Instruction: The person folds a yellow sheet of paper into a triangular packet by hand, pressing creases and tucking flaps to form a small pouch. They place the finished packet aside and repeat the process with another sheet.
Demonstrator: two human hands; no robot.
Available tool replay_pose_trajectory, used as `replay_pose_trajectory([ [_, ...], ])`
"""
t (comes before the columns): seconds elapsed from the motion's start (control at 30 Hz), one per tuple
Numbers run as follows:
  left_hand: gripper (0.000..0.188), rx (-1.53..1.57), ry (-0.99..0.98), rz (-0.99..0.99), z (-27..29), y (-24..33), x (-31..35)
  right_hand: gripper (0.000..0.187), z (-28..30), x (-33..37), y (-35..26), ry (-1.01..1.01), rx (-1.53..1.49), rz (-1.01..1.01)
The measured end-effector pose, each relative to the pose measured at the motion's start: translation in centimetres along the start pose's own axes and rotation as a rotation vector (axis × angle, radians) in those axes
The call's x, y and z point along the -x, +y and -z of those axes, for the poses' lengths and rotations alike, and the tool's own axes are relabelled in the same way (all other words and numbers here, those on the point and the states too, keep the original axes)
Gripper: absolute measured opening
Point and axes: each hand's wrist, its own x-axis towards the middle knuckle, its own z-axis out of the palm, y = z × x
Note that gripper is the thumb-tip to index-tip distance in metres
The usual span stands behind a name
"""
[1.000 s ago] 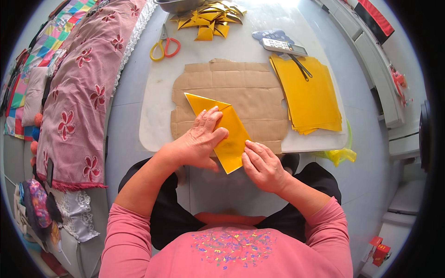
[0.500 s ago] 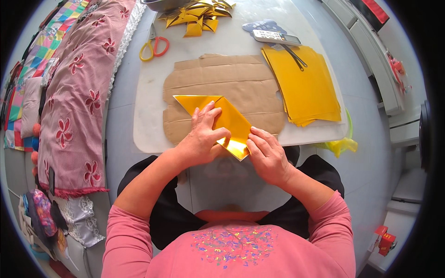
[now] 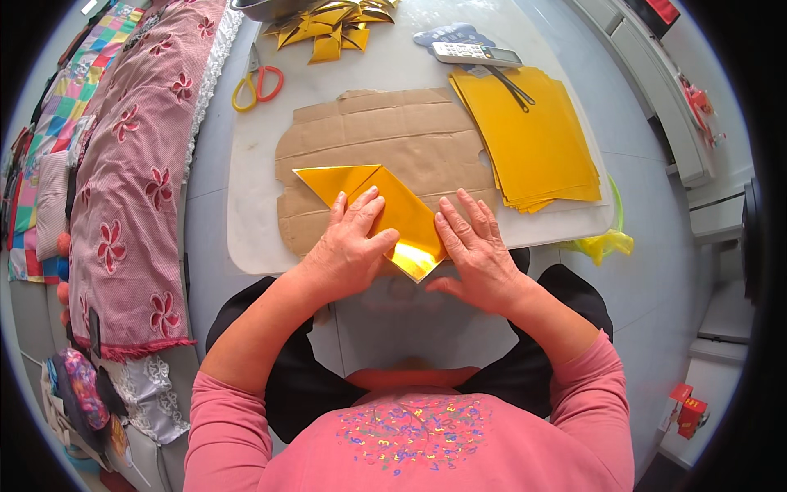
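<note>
A sheet of shiny gold paper (image 3: 402,207), folded into a slanted four-sided shape, lies on a piece of brown cardboard (image 3: 385,135). Its lower corner juts past the near edge of the table. My left hand (image 3: 346,250) rests flat across the paper's left side, fingers extended and thumb lying along it. On the opposite edge lies my right hand (image 3: 478,258), its fingers stretched and a little spread, with the thumb held out beyond the table edge. Neither hand grips the paper; both press on it from above.
Right of the cardboard lies a stack of gold sheets (image 3: 533,139), with a white remote control (image 3: 477,54) and a dark slim tool (image 3: 514,88) at its top. Scissors (image 3: 258,84) with yellow and red handles lie left. Folded gold pieces (image 3: 332,31) are heaped at the table's far side.
My right hand's fingers have straightened and spread, and its thumb has moved away from the paper. My left thumb has flattened from a bent pose. The whole view has shifted slightly.
</note>
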Motion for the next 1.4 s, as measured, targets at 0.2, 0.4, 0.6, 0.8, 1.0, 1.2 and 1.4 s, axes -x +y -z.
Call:
replay_pose_trajectory([
  [0.2,0.025,-0.051,-0.047,-0.028,0.1,0.0,0.1,0.088,0.5,1.2,0.7,-0.045,0.025,0.051],
  [0.4,0.024,-0.036,-0.056,-0.024,0.0,-0.1,0.2,0.074,1.3,2.8,1.3,0.001,0.035,0.109],
  [0.6,0.026,0.018,-0.046,-0.002,0.0,0.4,0.1,0.059,1.0,2.0,1.1,0.144,-0.089,0.107],
  [0.8,0.02,0.018,-0.052,-0.012,0.3,0.3,0.1,0.046,0.5,0.3,0.8,0.117,-0.175,0.06],
  [1.0,0.013,0.124,-0.054,-0.012,0.8,-0.5,0.2,0.025,-0.1,0.0,0.8,0.198,-0.222,0.04],
  [1.2,0.013,0.181,0.051,0.02,-0.2,-0.9,0.5,0.014,-1.1,0.3,0.8,0.241,-0.271,-0.049],
  [1.4,0.014,0.197,0.108,0.104,-0.9,-0.5,-0.3,0.01,-1.3,0.2,0.3,0.277,-0.302,-0.172],
])
